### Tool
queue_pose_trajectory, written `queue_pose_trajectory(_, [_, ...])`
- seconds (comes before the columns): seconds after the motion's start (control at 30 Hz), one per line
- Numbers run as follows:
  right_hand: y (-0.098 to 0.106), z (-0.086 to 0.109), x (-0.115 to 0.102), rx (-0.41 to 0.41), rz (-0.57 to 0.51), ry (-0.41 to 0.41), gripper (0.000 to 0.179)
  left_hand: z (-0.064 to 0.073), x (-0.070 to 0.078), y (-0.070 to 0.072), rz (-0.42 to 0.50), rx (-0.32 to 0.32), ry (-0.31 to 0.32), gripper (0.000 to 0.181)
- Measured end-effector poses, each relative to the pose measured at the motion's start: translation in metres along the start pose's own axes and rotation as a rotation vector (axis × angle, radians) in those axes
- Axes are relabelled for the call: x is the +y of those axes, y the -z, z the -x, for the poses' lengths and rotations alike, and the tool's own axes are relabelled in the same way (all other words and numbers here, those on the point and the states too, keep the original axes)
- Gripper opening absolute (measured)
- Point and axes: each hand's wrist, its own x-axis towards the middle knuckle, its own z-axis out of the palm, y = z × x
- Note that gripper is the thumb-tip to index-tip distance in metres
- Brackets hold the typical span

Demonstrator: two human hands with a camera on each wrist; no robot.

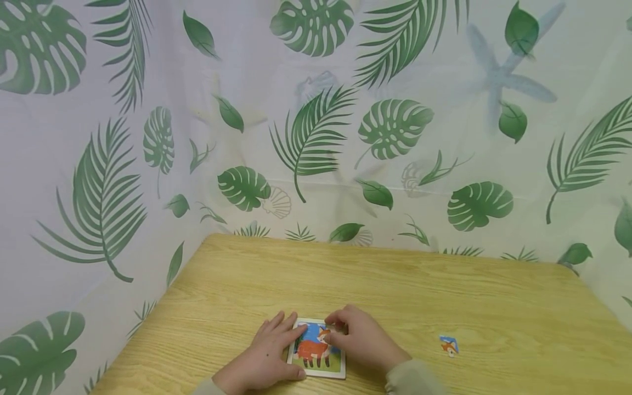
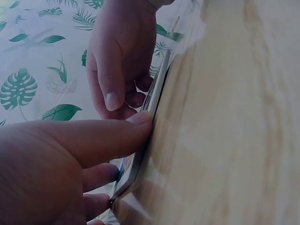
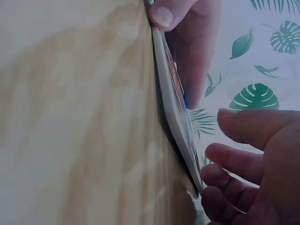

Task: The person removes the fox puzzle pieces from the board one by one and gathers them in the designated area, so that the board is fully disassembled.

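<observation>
A small jigsaw puzzle (image 1: 313, 351) with a white border and a fox-like orange animal on blue and green lies flat near the table's front. My left hand (image 1: 264, 351) rests along its left side with fingers spread. The index finger lies over the upper left of the picture; in the left wrist view the thumb (image 2: 103, 138) presses the border's edge. Over the upper right side is my right hand (image 1: 362, 337), fingers bent. In the right wrist view its thumb and fingers (image 3: 229, 185) stand apart with nothing visible between them, fingertips right at the board's edge.
To the right of the board, a loose puzzle piece (image 1: 449, 346) with an orange fox face and blue lies on the wood-grain table (image 1: 375, 280). A white cloth with green leaves (image 1: 316, 137) hangs behind the table and along its left side.
</observation>
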Motion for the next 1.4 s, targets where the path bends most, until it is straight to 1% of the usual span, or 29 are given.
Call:
queue_pose_trajectory(0.3, [-0.005, 0.003, -0.001, 0.009, 0.05, -0.024, 0.034, 0.0, 0.001, 0.0, -0.01, 0.0, 0.006, 0.085])
queue_pose_trajectory(0.53, [-0.008, 0.003, 0.002, 0.018, 0.071, -0.03, 0.034, 0.0, 0.002, 0.0, -0.014, 0.0, 0.011, 0.085])
queue_pose_trajectory(0.8, [-0.01, 0.004, 0.004, 0.045, 0.096, 0.009, 0.033, -0.001, 0.0, -0.001, -0.023, -0.003, 0.006, 0.086])
queue_pose_trajectory(0.97, [-0.015, 0.001, 0.004, 0.07, 0.118, 0.016, 0.03, 0.0, -0.001, -0.001, -0.022, -0.001, 0.003, 0.086])
queue_pose_trajectory(1.07, [-0.02, -0.001, 0.002, 0.093, 0.121, -0.013, 0.029, 0.0, -0.002, -0.002, -0.022, 0.0, 0.005, 0.086])
queue_pose_trajectory(1.23, [-0.026, -0.005, -0.004, 0.137, 0.149, -0.09, 0.025, 0.0, -0.004, -0.002, -0.02, 0.003, 0.009, 0.086])
queue_pose_trajectory(1.4, [-0.028, -0.006, -0.008, 0.171, 0.195, -0.107, 0.022, 0.0, -0.003, -0.003, -0.019, 0.01, -0.007, 0.086])
